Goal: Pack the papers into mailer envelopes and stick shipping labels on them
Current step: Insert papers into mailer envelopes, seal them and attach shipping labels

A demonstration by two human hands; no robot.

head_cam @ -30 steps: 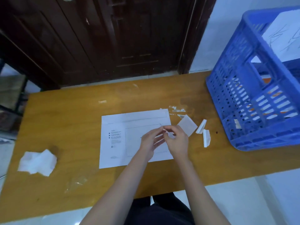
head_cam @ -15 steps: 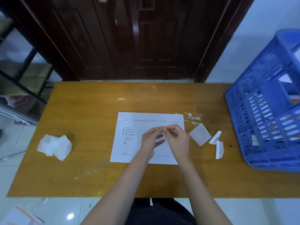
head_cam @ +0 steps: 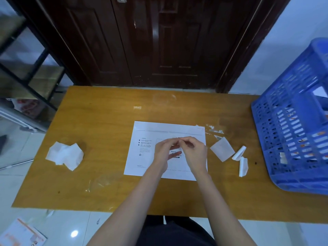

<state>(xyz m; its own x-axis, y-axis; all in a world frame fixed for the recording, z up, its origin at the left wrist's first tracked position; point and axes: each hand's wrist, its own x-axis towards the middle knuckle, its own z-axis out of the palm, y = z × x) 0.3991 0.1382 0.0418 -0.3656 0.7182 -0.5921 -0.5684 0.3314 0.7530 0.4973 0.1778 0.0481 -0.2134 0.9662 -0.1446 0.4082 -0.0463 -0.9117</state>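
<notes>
Centrally on the wooden surface (head_cam: pixel 99 139) a white mailer envelope (head_cam: pixel 142 157) is laid flat, its printed side up, with small text lines at its left and a printed box whose wording is partly covered by the hands. Both hands are held over that box: the left hand (head_cam: pixel 164 151) and the right hand (head_cam: pixel 196 152) are brought together so that their fingertips (head_cam: pixel 178 139) meet above the envelope's upper middle. Each grip is pinched narrow at that meeting point, but whether anything is held between the fingers cannot be told, since whatever might be there is too small and pale to be made out against the envelope. Just to the right of the envelope a small white square sheet (head_cam: pixel 222 150) is seen lying tilted on the surface, and beside it two curled white paper strips (head_cam: pixel 242 161) are set close together. Torn paper bits (head_cam: pixel 214 130) are scattered near the envelope's upper right corner. Well apart to the left, a crumpled pile of white paper (head_cam: pixel 64 155) is found near the surface's edge. At the right edge a blue plastic crate (head_cam: pixel 292 139) is placed, with papers visible through its slotted wall. Behind the surface a dark wooden door (head_cam: pixel 159 41) is seen.
</notes>
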